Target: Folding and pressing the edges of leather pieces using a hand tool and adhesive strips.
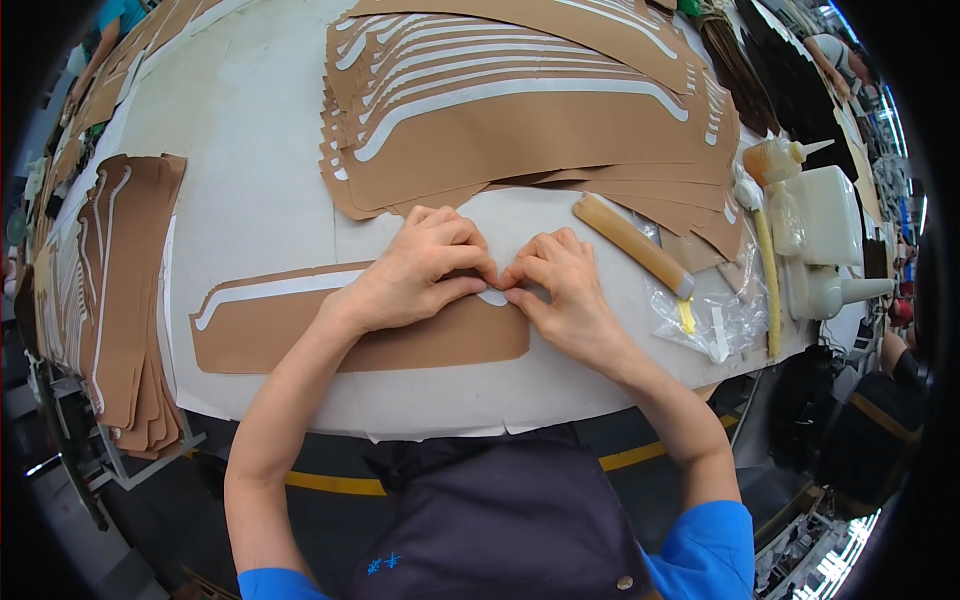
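Panel point(440, 345) of smooth brown sheet, long, round-cornered, lies flat on pale table cover point(270, 225). Left hand point(425, 265), right hand point(560, 285): fingertips nearly closed at curved end of white strip point(270, 289); firm pinch, cannot tell.

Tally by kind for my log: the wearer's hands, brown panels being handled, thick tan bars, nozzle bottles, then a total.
Left hand and right hand: 2
Brown panel: 1
Thick tan bar: 1
Amber bottle and translucent bottle: 2
Total: 6
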